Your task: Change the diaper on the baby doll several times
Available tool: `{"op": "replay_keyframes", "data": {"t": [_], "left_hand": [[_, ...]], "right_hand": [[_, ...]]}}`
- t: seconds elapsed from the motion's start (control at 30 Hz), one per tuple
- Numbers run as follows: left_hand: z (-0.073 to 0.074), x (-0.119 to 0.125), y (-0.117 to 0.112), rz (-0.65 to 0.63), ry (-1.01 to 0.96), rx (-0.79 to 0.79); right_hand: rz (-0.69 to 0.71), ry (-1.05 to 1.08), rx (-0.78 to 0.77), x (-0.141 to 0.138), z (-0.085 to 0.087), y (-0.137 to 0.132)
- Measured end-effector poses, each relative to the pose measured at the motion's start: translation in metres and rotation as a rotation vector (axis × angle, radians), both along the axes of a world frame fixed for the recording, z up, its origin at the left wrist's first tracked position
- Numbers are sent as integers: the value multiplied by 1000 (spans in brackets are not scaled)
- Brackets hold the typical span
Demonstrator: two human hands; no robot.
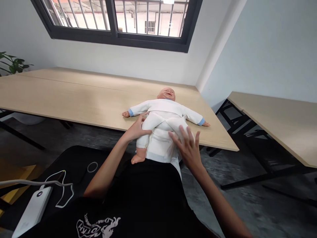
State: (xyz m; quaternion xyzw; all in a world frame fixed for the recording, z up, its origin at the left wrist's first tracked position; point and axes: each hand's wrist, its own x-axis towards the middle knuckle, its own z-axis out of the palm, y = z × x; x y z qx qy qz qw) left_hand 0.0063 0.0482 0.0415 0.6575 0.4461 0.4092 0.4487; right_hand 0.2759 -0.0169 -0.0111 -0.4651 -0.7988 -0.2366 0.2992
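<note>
A baby doll (163, 114) in a white suit with blue cuffs lies on its back at the near edge of a long wooden table (74, 99), head away from me, legs hanging over the edge. My left hand (136, 128) grips the doll's left thigh, fingers wrapped round it. My right hand (188, 147) lies with fingers spread and stretched over the doll's other leg and hip, slightly blurred; that leg is hidden beneath it. One bare foot (137, 159) shows below my left hand.
A second wooden table (279, 122) stands to the right with a floor gap between. A white power bank (33, 208) with a cable lies on a black surface at lower left. A plant (12, 64) stands at far left. A barred window is above.
</note>
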Motion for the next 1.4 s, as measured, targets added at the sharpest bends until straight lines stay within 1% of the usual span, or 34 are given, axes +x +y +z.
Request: {"op": "replay_keyframes", "data": {"t": [0.1,0.2,0.27,0.33,0.4,0.47,0.53,0.6,0.67,0.7,0.77,0.83,0.87,0.93,1.0,1.1,1.17,1.27,1.33,1.4], "left_hand": [[0,0,2,-21,-50,-26],[0,1,4,-41,-108,-60],[0,0,6,-49,-135,-102],[1,-2,8,-58,-145,-149],[1,-5,9,-92,-148,-162],[2,-7,10,-147,-167,-136],[1,-7,11,-183,-194,-114],[0,-5,10,-183,-204,-137],[0,-2,7,-161,-188,-153],[0,0,5,-148,-178,-145],[-1,3,2,-118,-159,-103],[-3,5,-2,-89,-134,-62],[-5,6,-4,-76,-112,-42],[-10,7,-6,-51,-48,8],[-14,8,-8,-28,39,70],[-16,9,-12,25,166,161],[-13,12,-17,74,254,185],[-7,16,-24,132,415,183],[-4,20,-25,162,506,257],[-5,25,-20,184,553,385]], "right_hand": [[64,-160,2,-12,-21,-15],[121,-186,9,-24,-39,-24],[197,-150,64,-28,-45,-26],[306,-80,111,-29,-41,-25],[398,20,98,-28,-26,-21],[439,125,20,-25,0,-12],[432,183,-96,-22,34,4],[373,249,-156,-21,72,25],[396,300,-235,-23,106,50],[405,318,-295,-24,121,62],[426,349,-416,-28,142,87],[462,423,-491,-30,150,111],[478,463,-527,-30,150,122],[463,534,-608,-30,143,142],[383,570,-707,-27,131,156],[257,584,-807,-22,111,166],[237,624,-817,-19,101,168],[268,721,-773,-17,88,168],[245,758,-727,-16,82,167],[190,785,-698,-15,77,166]]}}
